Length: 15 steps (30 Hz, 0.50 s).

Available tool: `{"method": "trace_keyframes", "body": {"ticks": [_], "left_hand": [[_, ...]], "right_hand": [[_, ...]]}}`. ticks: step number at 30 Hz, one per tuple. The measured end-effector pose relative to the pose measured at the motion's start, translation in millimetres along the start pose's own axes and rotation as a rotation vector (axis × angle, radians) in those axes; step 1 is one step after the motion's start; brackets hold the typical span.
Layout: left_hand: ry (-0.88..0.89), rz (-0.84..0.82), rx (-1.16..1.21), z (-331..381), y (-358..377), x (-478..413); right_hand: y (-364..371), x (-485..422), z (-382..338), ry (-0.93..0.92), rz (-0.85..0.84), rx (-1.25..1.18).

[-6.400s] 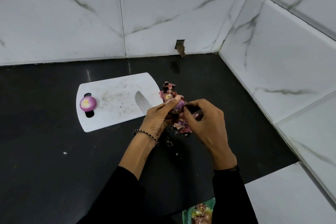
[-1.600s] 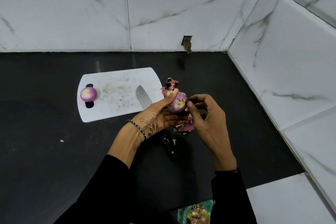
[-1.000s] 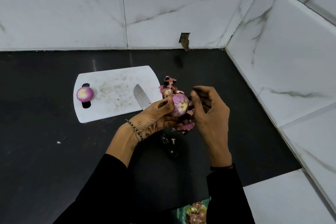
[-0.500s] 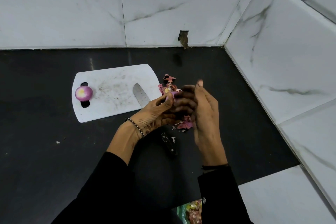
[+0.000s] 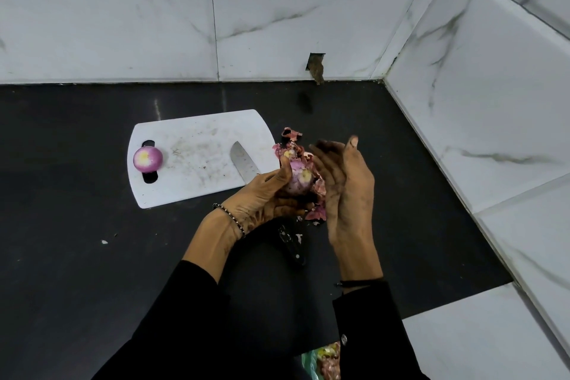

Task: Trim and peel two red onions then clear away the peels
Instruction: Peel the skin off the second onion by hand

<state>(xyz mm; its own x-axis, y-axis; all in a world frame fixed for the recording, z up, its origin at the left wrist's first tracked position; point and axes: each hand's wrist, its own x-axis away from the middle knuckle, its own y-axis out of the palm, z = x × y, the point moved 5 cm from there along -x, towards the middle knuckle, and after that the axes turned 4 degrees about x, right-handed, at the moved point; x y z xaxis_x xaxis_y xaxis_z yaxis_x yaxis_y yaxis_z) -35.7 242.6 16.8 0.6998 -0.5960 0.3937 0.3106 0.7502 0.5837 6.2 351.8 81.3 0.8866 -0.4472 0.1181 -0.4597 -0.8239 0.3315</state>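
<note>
My left hand [image 5: 265,194] grips a peeled red onion [image 5: 298,180] just off the right end of the white cutting board [image 5: 197,139], thumb over its top. Beside it, my right hand [image 5: 345,182] is held edge-up with fingers straight, its palm against the onion's right side. A second peeled onion [image 5: 147,158] sits at the board's left end by the handle slot. Purple peels [image 5: 291,136] lie on the black counter behind and under my hands. The knife [image 5: 245,162] lies on the board's right part, its black handle [image 5: 293,245] on the counter below my hands.
White marbled tile walls close the counter at the back and right. A green bag with peels [image 5: 324,361] shows at the bottom edge. A small white scrap [image 5: 104,242] lies on the counter at left.
My right hand has stopped pinching at the onion and opened flat against its side. My left hand keeps holding the onion in about the same place.
</note>
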Motion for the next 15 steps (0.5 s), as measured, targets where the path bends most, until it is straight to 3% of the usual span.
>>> {"method": "trace_keyframes", "body": {"ticks": [4, 8, 12, 15], "left_hand": [[-0.004, 0.086, 0.113, 3, 1, 0], [0.016, 0.071, 0.140, 15, 10, 10], [0.020, 0.080, 0.089, 20, 5, 15], [0.020, 0.058, 0.180, 19, 2, 14]], "right_hand": [[-6, -3, -1, -0.030, 0.012, 0.062], [-10, -1, -5, -0.076, -0.048, 0.225], [-7, 2, -12, -0.266, -0.226, 0.508], [-2, 4, -10, -0.355, -0.344, 0.726]]}}
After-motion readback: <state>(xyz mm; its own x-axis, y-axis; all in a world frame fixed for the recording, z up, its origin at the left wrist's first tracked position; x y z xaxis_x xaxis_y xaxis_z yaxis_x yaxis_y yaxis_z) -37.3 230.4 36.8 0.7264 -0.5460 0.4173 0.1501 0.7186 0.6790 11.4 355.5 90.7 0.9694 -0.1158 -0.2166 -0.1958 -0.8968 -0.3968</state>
